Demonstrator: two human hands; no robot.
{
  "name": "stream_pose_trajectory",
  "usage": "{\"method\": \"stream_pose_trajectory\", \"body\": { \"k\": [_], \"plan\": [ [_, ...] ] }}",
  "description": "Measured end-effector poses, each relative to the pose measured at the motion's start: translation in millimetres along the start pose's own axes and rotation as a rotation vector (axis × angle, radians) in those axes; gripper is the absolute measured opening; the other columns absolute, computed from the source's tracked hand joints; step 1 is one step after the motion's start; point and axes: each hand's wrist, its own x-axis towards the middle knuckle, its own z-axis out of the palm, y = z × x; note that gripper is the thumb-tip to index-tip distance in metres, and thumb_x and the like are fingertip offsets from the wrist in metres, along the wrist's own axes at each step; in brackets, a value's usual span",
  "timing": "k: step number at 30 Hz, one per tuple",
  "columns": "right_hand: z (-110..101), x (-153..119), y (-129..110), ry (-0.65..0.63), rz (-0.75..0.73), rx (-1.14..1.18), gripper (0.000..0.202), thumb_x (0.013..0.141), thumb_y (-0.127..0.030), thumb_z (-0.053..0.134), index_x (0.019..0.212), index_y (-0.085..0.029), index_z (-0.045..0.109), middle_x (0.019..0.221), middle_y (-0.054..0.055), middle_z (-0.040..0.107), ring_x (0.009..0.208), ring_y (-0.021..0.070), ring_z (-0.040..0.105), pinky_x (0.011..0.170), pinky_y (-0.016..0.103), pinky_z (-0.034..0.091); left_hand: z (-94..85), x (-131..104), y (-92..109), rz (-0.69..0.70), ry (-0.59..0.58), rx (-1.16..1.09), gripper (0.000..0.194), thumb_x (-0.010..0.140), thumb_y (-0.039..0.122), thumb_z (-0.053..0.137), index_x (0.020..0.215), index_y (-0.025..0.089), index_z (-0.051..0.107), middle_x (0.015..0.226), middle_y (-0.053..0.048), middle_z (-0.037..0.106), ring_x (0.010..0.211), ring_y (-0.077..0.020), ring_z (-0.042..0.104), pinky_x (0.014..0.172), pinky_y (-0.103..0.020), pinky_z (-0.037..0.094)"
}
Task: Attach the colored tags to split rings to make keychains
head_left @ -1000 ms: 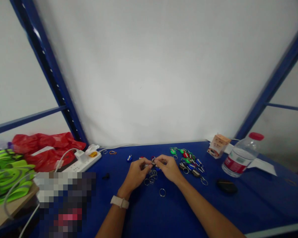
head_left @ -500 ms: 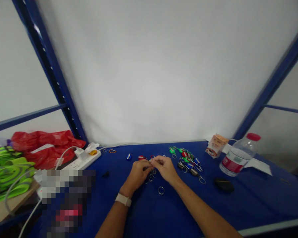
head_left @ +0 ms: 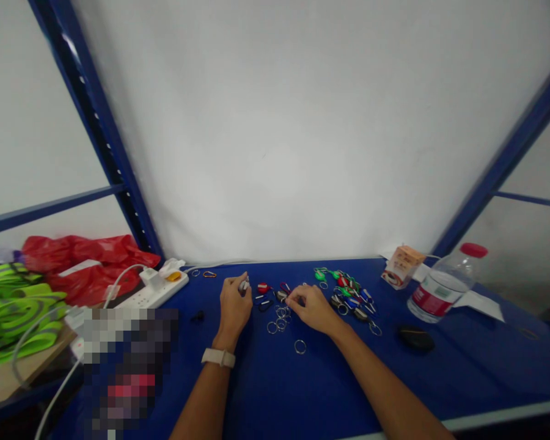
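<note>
My left hand [head_left: 234, 304], with a pale watch band at the wrist, is closed around a small blue-and-white key fob [head_left: 243, 285], mostly hidden by the fingers. My right hand [head_left: 312, 308] has thumb and forefinger pinched together beside a dark key fob [head_left: 282, 296]; what sits in the pinch is too small to make out. Between the hands lie a red key fob [head_left: 263, 287], a dark blue carabiner [head_left: 265, 305] and several overlapping split rings [head_left: 282, 319]. One separate split ring [head_left: 300, 347] lies nearer to me.
Right of my hands is a pile of key chains [head_left: 348, 296] in green, red, blue and black. Further right stand a small box [head_left: 401, 267], a water bottle [head_left: 442, 290] and a black pouch [head_left: 415, 339]. On the left are a power strip [head_left: 151, 294] and an orange carabiner [head_left: 209, 274].
My left hand has moved left, away from my right, and closed on the blue-and-white key fob that lay on the table. The split rings and red fob are uncovered. My right hand moved slightly right.
</note>
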Motion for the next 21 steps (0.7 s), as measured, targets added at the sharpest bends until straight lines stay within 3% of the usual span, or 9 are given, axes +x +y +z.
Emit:
{"method": "stream_pose_trajectory", "body": {
  "k": [6,14,21],
  "plan": [
    [0.7,-2.8,-7.0,-0.051,-0.026,-0.036,0.021,0.089,-0.028,0.059,0.072,-0.020,0.068,0.077,0.001,0.070,0.079,0.0172,0.058,0.088,0.035,0.032,-5.8,0.6,4.0,-0.070,-0.044,-0.066,0.045,0.081,0.012,0.062,0.125,0.013,0.057,0.102,-0.010,0.071,0.090,-0.0188,0.069,0.086,-0.032,0.054],
    [-1.9,-5.0,-8.3,-0.132,-0.093,-0.120,0.024,0.093,-0.029,0.054,0.075,-0.021,0.068,0.084,0.002,0.070,0.088,0.0193,0.057,0.095,0.041,0.030,-10.8,-2.4,13.2,-0.131,-0.173,-0.014,0.035,0.082,0.011,0.064,0.117,0.014,0.059,0.095,-0.008,0.074,0.089,-0.0182,0.070,0.085,-0.030,0.053],
    [-8.1,-7.0,-13.0,-0.178,-0.147,-0.135,0.025,0.093,-0.031,0.055,0.074,-0.019,0.066,0.079,0.002,0.069,0.086,0.0181,0.057,0.095,0.040,0.030,-4.9,-1.2,4.5,-0.084,-0.202,0.070,0.025,0.083,0.015,0.064,0.107,0.014,0.066,0.098,-0.009,0.072,0.087,-0.0170,0.069,0.087,-0.030,0.052]
  ]
}}
